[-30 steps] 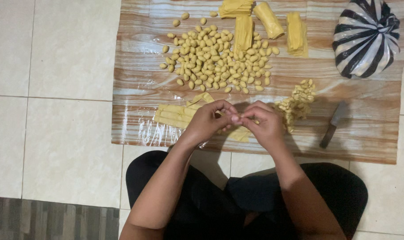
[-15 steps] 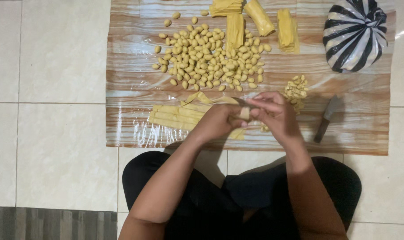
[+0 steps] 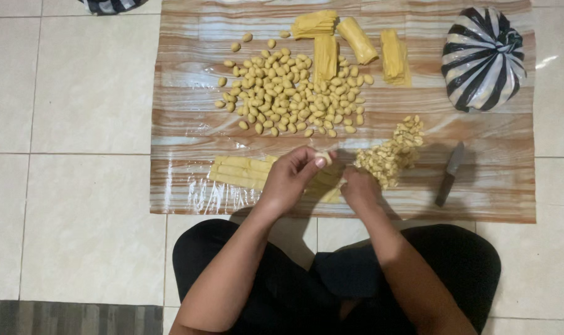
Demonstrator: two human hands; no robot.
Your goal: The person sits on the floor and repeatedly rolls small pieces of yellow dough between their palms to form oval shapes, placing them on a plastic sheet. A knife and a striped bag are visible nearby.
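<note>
Fingers of the left hand (image 3: 291, 177) pinch a small dough piece (image 3: 323, 158) above the mat's near edge; the right hand (image 3: 359, 186) rests curled on yellow dough strips (image 3: 241, 172), its grip hidden. A slip could drop the piece into the cut heap (image 3: 390, 155) just beside. The knife (image 3: 449, 174) lies near the right wrist, risking a nudge. Shaped pieces (image 3: 291, 90) crowd mid-mat (image 3: 182, 133); room opens along the left edge.

One head-worn view only, looking straight down from above the seated person's lap onto the floor mat (image 3: 492, 205) on pale tiles (nothing shared with another view). Moderately near: whole mat fits, both forearms enter from the bottom edge, knees visible.
</note>
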